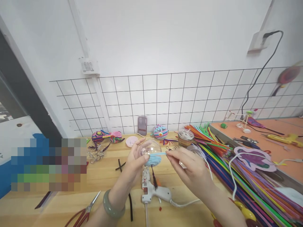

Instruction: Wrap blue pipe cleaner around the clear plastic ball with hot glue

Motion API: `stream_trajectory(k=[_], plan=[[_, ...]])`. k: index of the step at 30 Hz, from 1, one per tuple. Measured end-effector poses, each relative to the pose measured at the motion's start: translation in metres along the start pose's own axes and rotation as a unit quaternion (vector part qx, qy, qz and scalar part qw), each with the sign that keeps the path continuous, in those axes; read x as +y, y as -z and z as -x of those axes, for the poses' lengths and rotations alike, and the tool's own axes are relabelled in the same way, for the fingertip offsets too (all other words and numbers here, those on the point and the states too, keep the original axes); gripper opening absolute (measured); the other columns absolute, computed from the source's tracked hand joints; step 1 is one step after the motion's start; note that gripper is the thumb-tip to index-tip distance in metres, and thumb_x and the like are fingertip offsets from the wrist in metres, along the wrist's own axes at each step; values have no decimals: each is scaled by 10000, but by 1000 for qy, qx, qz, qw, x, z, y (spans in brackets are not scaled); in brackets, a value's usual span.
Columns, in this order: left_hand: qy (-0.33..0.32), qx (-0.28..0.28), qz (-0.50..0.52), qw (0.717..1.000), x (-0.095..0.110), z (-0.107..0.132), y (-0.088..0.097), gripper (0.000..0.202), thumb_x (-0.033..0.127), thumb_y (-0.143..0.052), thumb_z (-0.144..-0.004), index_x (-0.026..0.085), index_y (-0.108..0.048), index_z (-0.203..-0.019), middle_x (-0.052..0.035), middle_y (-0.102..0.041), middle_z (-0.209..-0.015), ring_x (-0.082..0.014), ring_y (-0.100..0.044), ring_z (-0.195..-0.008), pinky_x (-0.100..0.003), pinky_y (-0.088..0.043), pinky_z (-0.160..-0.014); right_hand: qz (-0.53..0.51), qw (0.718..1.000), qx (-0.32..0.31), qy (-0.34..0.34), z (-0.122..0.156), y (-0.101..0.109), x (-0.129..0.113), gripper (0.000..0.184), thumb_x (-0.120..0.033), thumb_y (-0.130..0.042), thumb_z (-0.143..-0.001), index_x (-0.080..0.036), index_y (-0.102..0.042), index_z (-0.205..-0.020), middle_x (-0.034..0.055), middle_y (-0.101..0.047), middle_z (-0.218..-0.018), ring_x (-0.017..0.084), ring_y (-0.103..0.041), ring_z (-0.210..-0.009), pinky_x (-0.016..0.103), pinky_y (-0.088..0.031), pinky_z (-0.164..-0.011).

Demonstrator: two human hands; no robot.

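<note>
Cluttered wooden tabletop (pixel 101 178), scissors (pixel 87 210) near left. Left hand (pixel 135 160) grips a clear ball (pixel 153 146), blue coils (pixel 153 161) below, just beyond the glue gun (pixel 163 193); if hot, contact could mar it. Right hand (pixel 189 165) pinches a blue strand (pixel 162 154); over-pulling could peel coils.

I saw a thick, rounded bangle (pixel 109 210) around the person's left wrist (pixel 120 185), muted grey-green, smooth and softly shiny. Both forearms (pixel 217 201) were bare, and the right hand (pixel 190 165), slim-fingered, was bare as well.
</note>
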State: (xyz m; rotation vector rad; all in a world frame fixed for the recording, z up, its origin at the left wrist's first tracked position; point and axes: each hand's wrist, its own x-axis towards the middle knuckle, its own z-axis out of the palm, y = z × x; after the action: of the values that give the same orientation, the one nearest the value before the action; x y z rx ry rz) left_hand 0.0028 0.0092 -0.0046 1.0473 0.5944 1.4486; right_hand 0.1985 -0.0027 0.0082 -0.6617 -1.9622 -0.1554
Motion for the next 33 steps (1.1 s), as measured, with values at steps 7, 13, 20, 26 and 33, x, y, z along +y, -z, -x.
stream_trajectory(k=[7,13,20,26,33], plan=[[12,13,19,1000,1,1,-2,647,277,-789,-633,217,-483,-1199,-108,-580,-1193,-234,-578,-995,-347,-469,-819,15,1000,-14,4,2,-3,0,142,-67,-535,-911,-155,-615,-989,50,-649,-784,159,-594,-694,285,-468,-617],[15,22,46,999,1,3,-5,608,263,-778,-651,217,-493,-1186,-79,-609,-1127,-208,-592,-953,-318,-466,-798,27,999,-12,24,4,-6,1,164,-52,-542,-904,-149,-623,-1009,80,-679,-869,180,-621,-773,306,-498,-665],[27,27,78,996,-1,5,-12,549,250,-759,-659,204,-539,-1160,-63,-644,-1068,-177,-601,-892,-278,-465,-741,19,1000,-5,18,4,-8,2,166,-70,-528,-918,-157,-636,-1010,78,-673,-863,174,-615,-766,300,-518,-650],[48,49,113,991,-2,6,-15,525,241,-755,-655,198,-573,-1145,-68,-661,-1057,-178,-608,-875,-277,-455,-735,27,999,-1,22,4,-10,0,200,-73,-504,-924,-151,-651,-1034,87,-680,-858,176,-626,-760,304,-533,-639],[43,37,124,991,-9,7,-14,411,246,-705,-715,200,-592,-1108,-68,-673,-1040,-188,-612,-910,-286,-449,-772,26,999,10,24,5,-12,-1,230,-70,-507,-912,-159,-657,-1062,88,-687,-849,184,-646,-751,306,-548,-635]])
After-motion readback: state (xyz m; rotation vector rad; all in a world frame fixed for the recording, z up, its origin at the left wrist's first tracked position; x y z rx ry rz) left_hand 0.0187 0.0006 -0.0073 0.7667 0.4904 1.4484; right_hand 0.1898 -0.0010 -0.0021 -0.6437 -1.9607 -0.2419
